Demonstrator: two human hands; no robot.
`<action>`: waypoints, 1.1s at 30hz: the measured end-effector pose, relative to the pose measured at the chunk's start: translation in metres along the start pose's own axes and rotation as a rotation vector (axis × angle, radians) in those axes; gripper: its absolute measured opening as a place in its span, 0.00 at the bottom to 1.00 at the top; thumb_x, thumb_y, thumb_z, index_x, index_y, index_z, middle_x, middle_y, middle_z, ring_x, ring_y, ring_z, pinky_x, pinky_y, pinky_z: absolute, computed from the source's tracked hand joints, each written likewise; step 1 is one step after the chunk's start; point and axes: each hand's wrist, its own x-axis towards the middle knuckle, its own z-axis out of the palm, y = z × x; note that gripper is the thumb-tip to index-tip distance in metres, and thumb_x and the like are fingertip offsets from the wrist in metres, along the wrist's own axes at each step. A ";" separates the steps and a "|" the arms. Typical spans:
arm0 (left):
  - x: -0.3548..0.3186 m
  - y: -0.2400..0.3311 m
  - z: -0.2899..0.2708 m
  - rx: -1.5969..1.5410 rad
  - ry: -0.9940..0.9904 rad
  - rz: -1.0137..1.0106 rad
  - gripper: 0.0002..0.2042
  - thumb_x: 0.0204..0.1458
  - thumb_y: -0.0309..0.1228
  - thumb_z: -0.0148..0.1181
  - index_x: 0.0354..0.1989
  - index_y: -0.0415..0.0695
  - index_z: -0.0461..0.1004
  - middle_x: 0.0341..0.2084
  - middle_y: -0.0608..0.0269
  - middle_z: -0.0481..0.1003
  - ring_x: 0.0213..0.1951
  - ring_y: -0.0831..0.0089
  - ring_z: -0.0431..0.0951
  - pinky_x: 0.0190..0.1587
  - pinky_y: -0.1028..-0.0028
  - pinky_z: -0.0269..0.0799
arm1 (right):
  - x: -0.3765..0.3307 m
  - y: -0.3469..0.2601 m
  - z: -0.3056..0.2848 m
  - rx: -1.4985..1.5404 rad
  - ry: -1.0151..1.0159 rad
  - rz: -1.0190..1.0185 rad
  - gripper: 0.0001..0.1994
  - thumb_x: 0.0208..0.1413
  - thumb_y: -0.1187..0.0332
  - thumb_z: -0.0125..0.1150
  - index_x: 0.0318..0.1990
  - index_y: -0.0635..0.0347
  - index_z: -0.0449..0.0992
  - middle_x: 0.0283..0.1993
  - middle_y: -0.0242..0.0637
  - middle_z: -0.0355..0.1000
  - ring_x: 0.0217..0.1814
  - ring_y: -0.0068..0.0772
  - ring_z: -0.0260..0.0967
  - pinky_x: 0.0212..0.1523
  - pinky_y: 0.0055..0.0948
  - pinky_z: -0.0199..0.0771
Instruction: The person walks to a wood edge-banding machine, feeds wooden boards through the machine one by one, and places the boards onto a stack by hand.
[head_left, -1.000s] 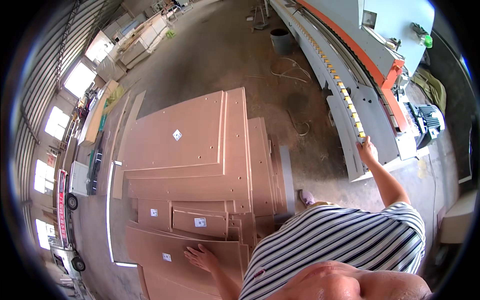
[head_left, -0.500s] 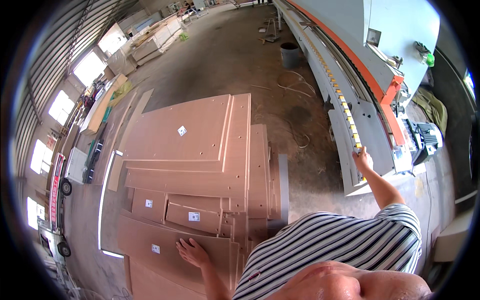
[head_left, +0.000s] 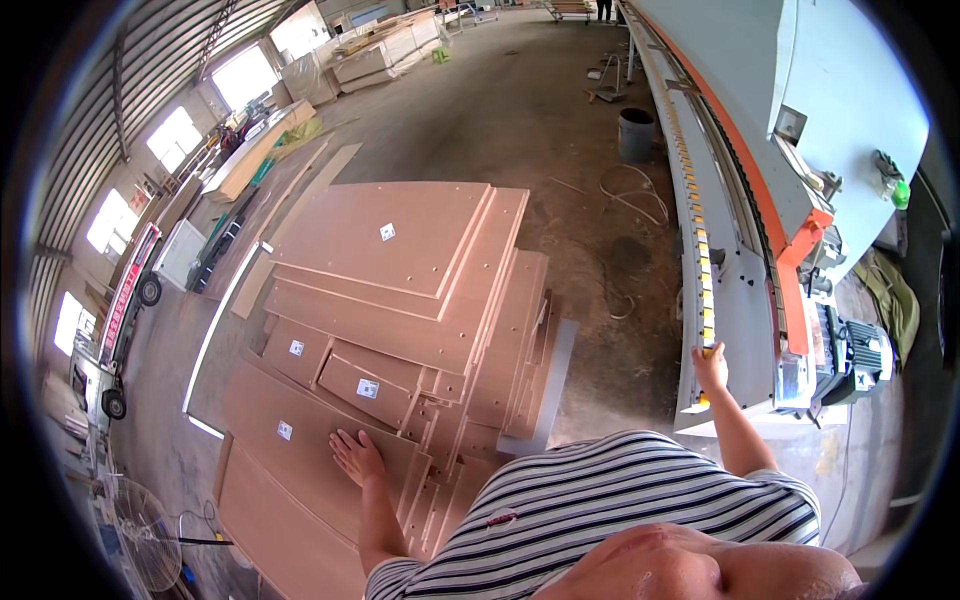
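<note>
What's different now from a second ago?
The view has turned left, bringing a fan into sight. Nothing was visibly taken hold of or let go. The left hand stays on a brown panel, the right hand on the machine; the other panels look unmoved.

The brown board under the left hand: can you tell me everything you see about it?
The board is flat, pinkish-brown and straight-edged, and looks like wood or fibreboard. A small white label with a dark pattern is on its face. It lies face up, slanting across the picture, at the near end of the stacked boards. The left hand seems to rest on it, fingers spread.
</note>
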 end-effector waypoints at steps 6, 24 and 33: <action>-0.031 0.007 -0.008 -0.013 -0.044 0.008 0.30 0.61 0.50 0.35 0.66 0.41 0.50 0.67 0.56 0.48 0.69 0.65 0.45 0.68 0.64 0.41 | -0.006 -0.011 -0.011 0.078 -0.043 -0.021 0.23 0.45 0.61 0.60 0.43 0.62 0.57 0.41 0.57 0.68 0.45 0.61 0.68 0.46 0.49 0.69; -0.024 0.055 -0.007 -0.345 -0.126 -0.116 0.29 0.60 0.44 0.45 0.63 0.36 0.55 0.62 0.45 0.57 0.64 0.54 0.56 0.65 0.61 0.51 | -0.002 -0.005 -0.003 0.095 0.015 -0.084 0.24 0.54 0.54 0.57 0.43 0.64 0.56 0.40 0.61 0.69 0.42 0.65 0.68 0.42 0.50 0.69; -0.098 0.240 -0.211 -1.696 -0.551 0.692 0.20 0.64 0.35 0.40 0.55 0.30 0.64 0.47 0.44 0.72 0.50 0.59 0.74 0.58 0.65 0.65 | 0.000 0.001 0.002 0.081 0.013 -0.101 0.24 0.53 0.53 0.56 0.43 0.64 0.56 0.39 0.61 0.69 0.42 0.66 0.67 0.42 0.51 0.69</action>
